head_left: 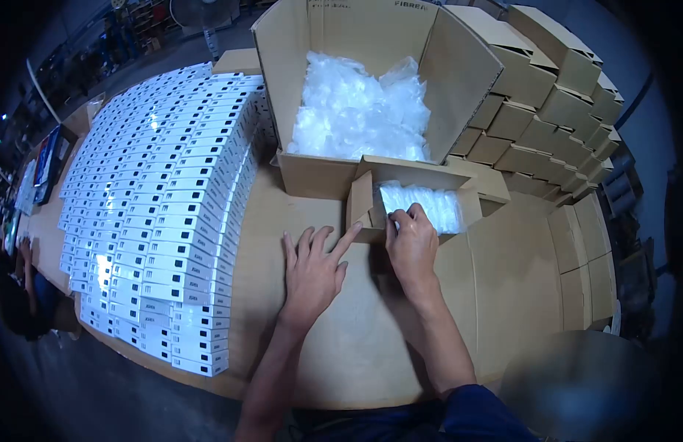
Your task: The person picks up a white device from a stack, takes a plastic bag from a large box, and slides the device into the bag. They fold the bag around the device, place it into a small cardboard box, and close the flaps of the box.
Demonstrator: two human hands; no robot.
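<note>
A small open cardboard box (362,197) stands on the work surface, its flaps folded out. Inside it lies a row of items in clear plastic bags (430,202). My left hand (312,269) is open with spread fingers, its index fingertip at the box's front left corner. Over the front edge of the box, my right hand (413,243) has its fingers curled in against the bagged items. The fingertips are partly hidden, so whatever they grip cannot be made out.
Behind the small box, a large open carton (459,81) holds a heap of clear plastic bags (356,110). Many white labelled boxes (157,191) are stacked on the left. Brown cardboard boxes (540,110) are piled at the right rear. Another person's hand (24,250) shows at far left.
</note>
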